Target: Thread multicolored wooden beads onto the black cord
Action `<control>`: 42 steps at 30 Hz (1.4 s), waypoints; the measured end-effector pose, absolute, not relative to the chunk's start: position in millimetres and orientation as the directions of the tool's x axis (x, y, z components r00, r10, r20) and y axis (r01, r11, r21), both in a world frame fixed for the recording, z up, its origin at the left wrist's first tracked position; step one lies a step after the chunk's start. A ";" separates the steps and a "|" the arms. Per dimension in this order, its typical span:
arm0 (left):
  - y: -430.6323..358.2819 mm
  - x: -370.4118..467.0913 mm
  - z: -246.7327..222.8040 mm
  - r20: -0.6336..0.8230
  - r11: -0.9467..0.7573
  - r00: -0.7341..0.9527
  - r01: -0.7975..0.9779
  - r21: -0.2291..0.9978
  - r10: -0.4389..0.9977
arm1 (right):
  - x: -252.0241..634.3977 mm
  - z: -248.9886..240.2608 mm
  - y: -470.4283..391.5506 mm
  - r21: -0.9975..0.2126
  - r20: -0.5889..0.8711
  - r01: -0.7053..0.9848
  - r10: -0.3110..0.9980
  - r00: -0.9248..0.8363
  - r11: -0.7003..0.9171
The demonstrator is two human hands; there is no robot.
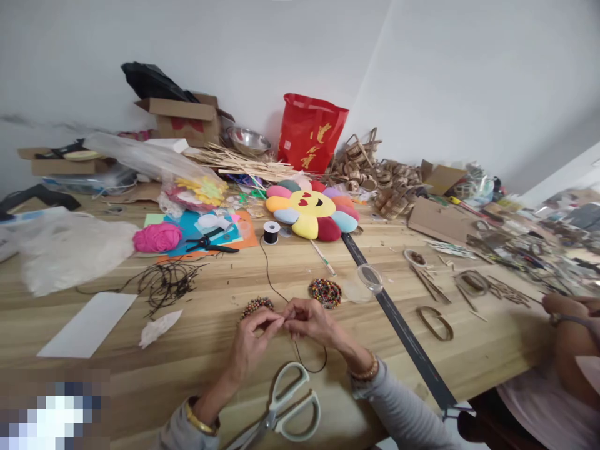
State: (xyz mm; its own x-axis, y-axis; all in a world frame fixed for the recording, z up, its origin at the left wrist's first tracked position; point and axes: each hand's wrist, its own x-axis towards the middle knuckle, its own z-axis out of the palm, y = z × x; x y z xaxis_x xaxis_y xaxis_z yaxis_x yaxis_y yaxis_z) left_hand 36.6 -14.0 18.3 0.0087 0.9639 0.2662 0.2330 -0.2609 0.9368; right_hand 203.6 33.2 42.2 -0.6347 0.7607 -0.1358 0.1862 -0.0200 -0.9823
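Note:
My left hand [250,344] and my right hand [312,322] meet at the fingertips above the table, both closed in a pinch. A thin black cord [269,267] runs from a spool [270,233] down to the pinched fingers. Below them it emerges again and curves in a loose loop under my right wrist. The exact spot between the fingertips is too small to make out. A bundle of colourful beads [257,305] lies just behind my left hand, and a second beaded coil [325,293] behind my right. Large pale-handled scissors [293,406] lie nearest me.
A flower cushion [313,209], pink yarn [157,237], black pliers [210,242] and a round clear lid [370,278] lie farther back. Tangled black cords [171,281] and white paper [87,325] are at left. A dark strip [405,337] crosses the right side. Another person's arm [572,337] rests at far right.

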 end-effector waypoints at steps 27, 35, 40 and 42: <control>14.4 -18.1 -7.7 0.127 -0.118 -0.001 0.375 0.919 0.992 | 200.3 -9.8 46.5 -0.774 0.376 0.272 0.761 -0.528 0.571; 17.9 -11.9 -24.8 0.190 -0.329 0.277 0.643 0.692 0.942 | 194.2 -6.6 48.6 -0.830 0.369 0.169 0.751 -0.547 0.531; 15.0 -8.0 -21.1 0.186 -0.418 0.386 0.704 0.574 0.904 | 179.6 -8.3 50.6 -0.880 0.322 0.137 0.784 -0.530 0.454; 13.5 -6.3 -20.8 0.194 -0.438 0.403 0.707 0.554 0.895 | 174.4 -7.3 50.8 -0.881 0.304 0.146 0.774 -0.555 0.451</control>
State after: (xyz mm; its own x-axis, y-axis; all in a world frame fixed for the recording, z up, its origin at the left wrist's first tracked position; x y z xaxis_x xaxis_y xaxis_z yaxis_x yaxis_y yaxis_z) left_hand -6.3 13.5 -20.8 0.4025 0.8947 0.1938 0.7074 -0.4384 0.5544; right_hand 174.4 50.8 -7.3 -0.5550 0.7743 0.3041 0.1460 0.4505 -0.8807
